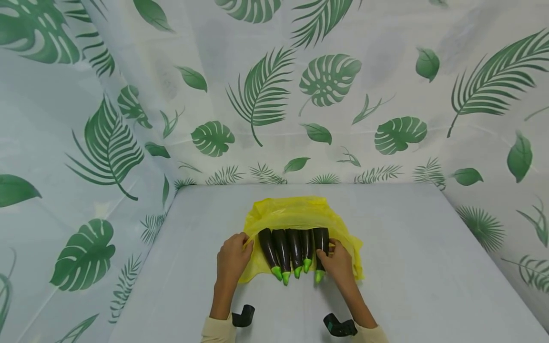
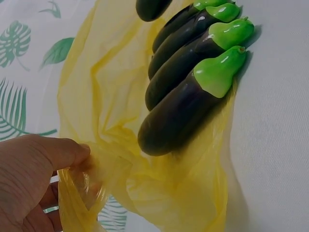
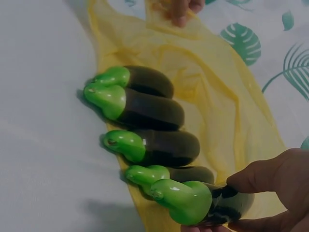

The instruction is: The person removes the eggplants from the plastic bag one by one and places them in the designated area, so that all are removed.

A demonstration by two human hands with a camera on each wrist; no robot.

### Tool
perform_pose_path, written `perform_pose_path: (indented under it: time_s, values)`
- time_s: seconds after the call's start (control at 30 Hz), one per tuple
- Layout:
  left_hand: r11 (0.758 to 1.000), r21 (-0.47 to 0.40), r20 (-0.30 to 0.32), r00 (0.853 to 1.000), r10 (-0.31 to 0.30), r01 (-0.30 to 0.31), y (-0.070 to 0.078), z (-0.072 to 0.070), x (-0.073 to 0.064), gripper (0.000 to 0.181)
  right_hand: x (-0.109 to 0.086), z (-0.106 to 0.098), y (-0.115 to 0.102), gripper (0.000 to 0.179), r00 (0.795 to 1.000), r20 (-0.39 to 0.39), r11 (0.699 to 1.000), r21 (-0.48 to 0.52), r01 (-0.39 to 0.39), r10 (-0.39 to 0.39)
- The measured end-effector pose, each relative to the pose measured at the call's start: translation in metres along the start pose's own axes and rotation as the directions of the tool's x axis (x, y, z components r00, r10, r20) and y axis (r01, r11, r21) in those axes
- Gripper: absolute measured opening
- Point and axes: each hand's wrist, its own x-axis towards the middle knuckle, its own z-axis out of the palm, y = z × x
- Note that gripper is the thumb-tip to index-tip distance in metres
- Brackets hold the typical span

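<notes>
A yellow plastic bag (image 1: 291,209) lies spread on the table, with several dark purple eggplants (image 1: 280,245) side by side on it, their green caps toward the person. At the bag's left side, my left hand (image 1: 233,256) pinches its edge between thumb and fingers; the left wrist view shows the thin plastic (image 2: 79,193) lifted there. My right hand (image 1: 339,263) grips the rightmost eggplant (image 1: 321,238), thumb on one side and fingers on the other. In the right wrist view this held eggplant (image 3: 186,203) overlaps its neighbour, and some of my fingertips are hidden beneath it.
The white table (image 1: 411,257) extends to both sides of the bag. Behind it and at the sides hang white sheets with green leaf prints (image 1: 330,78). A black wrist mount (image 1: 243,316) sits by the left wrist, another black mount (image 1: 340,326) by the right.
</notes>
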Motion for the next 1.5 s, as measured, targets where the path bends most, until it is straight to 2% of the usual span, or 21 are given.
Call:
perform_pose_path:
  time_s: [0.17,0.43,0.67,0.8,1.03,1.23,1.37,1.5]
  values:
    - [1.0,-0.003,-0.007,1.0,-0.002,0.002,0.001,0.0,0.0,0.012,-0.005,-0.006,-0.002,0.055,1.0,0.025,1.0,-0.004,0.014,-0.013]
    - [1.0,0.006,-0.014,1.0,0.025,-0.025,-0.001,0.001,0.0,0.012,-0.014,-0.018,-0.006,0.055,0.991,0.13,1.0,0.018,0.021,-0.023]
    - [1.0,0.003,-0.031,0.999,0.032,-0.031,-0.003,-0.002,0.002,0.011,-0.022,-0.026,-0.013,0.053,0.984,0.174,0.999,0.007,0.036,-0.037]
    - [1.0,-0.009,-0.033,0.999,0.024,-0.024,-0.004,-0.001,0.003,0.011,-0.029,-0.032,-0.018,0.052,0.971,0.234,0.999,0.008,0.046,-0.047]
    - [1.0,-0.008,-0.03,0.999,0.011,-0.011,-0.003,0.0,-0.001,0.011,-0.036,-0.04,-0.024,0.054,0.93,0.368,0.996,0.084,-0.019,-0.013]
    - [1.0,-0.008,-0.028,1.0,0.006,-0.007,-0.004,0.0,-0.002,0.01,-0.037,-0.054,-0.029,0.056,0.899,0.432,0.989,0.146,0.009,-0.072]
    - [1.0,-0.005,-0.026,1.0,0.0,0.0,-0.004,0.001,-0.002,0.01,-0.036,-0.06,-0.031,0.057,0.895,0.435,0.981,0.191,0.019,-0.102]
    - [1.0,-0.006,-0.019,1.0,-0.007,0.006,-0.003,0.002,-0.001,0.01,-0.033,-0.063,-0.029,0.058,0.905,0.413,0.977,0.212,0.014,-0.103]
